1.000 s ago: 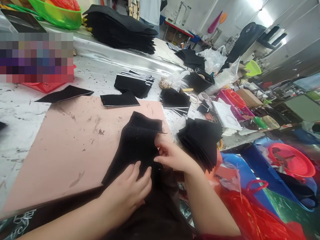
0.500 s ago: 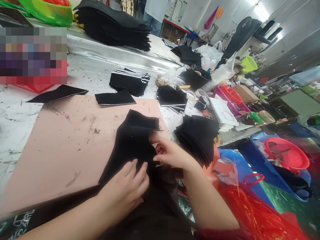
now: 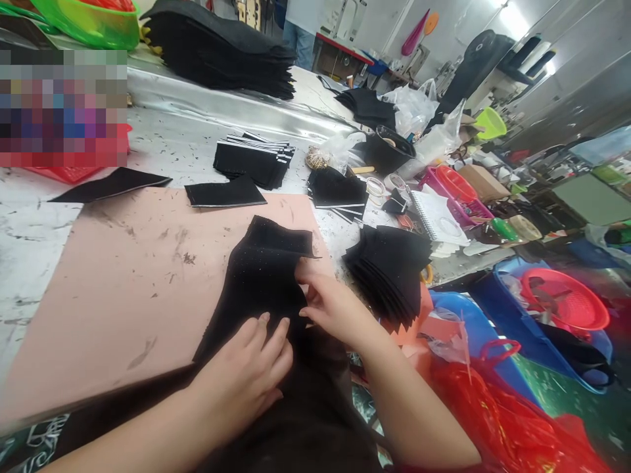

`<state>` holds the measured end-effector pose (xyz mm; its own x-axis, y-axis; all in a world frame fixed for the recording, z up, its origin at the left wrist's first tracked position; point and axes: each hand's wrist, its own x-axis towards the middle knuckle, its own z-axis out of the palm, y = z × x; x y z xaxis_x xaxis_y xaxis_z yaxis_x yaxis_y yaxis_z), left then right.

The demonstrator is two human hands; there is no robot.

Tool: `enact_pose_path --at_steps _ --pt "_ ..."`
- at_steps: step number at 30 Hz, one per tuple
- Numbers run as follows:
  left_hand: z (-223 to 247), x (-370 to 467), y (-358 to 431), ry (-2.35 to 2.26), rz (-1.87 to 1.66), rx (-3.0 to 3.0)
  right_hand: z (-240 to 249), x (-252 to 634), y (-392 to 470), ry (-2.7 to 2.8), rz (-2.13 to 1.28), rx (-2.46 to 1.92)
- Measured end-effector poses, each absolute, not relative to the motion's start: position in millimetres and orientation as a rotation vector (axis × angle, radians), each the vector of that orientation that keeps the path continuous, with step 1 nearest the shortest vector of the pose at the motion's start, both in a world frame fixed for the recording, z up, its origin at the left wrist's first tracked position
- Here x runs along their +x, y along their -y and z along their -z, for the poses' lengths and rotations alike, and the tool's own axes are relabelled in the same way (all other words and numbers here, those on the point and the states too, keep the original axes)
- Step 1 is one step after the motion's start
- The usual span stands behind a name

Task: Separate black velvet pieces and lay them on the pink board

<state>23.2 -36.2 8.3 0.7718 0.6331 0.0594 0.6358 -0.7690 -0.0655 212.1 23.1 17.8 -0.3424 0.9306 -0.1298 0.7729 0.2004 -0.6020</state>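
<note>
A black fabric piece (image 3: 261, 279) with a notched, stepped outline lies at the front right of a pink board (image 3: 128, 276), its near end over the board's edge. My left hand (image 3: 256, 361) rests on its near part, fingertips pressing down and slightly apart. At the right edge of the cloth, my right hand (image 3: 332, 305) has thumb and fingers closed on the rim. Two more cut black pieces, one notched (image 3: 227, 192) and one pointed (image 3: 113, 184), lie along the board's far edge. Just right of my right hand sits a fanned stack of black pieces (image 3: 389, 266).
Stacks of black pieces with white edges (image 3: 254, 161) lie beyond the board. A tall black fabric pile (image 3: 221, 49) stands at the back. Right of me are a spiral notebook (image 3: 438, 217), blue bins (image 3: 497, 289) and a red plastic bag (image 3: 503, 407). A red basket (image 3: 73, 172) is at left.
My right hand has shifted slightly at the fabric's edge, its fingers drawing closer together. The left hand and the fabric stay almost where they were.
</note>
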Motion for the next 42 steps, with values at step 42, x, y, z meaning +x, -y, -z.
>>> enact_pose_path --at_steps 42 --pt "-1.9 13.0 30.7 1.144 0.274 -2.946 5.2 192.6 32.4 2.486 -0.049 -1.286"
